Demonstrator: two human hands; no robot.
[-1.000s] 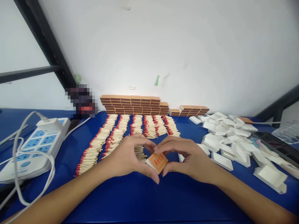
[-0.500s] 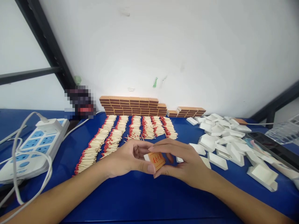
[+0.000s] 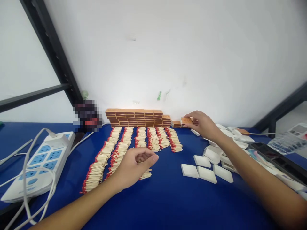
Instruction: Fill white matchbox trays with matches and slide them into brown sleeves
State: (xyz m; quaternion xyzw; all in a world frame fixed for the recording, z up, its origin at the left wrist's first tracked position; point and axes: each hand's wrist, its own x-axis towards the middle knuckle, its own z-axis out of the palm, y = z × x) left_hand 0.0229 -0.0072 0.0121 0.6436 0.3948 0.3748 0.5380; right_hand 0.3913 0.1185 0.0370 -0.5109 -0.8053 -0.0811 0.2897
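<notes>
My right hand reaches to the wall at the back and grips an orange matchbox between thumb and fingers. The box is at the left end of the low matchbox stack, whose right part the hand largely hides. My left hand hovers over the rows of matches, fingers loosely curled and nothing visible in them. Beneath and beside it lie red-tipped matches, partly covered by the hand. Longer match rows run to its left, shorter ones behind it.
A taller matchbox stack stands against the wall. White matchbox trays are strewn on the right of the blue table, beside a black phone-like device. A power strip with white cables lies at left.
Both hands held a matchbox together at the front. They have parted: my right hand moved back and right to the low stack with a matchbox, while my left let go and stayed near the matches.
</notes>
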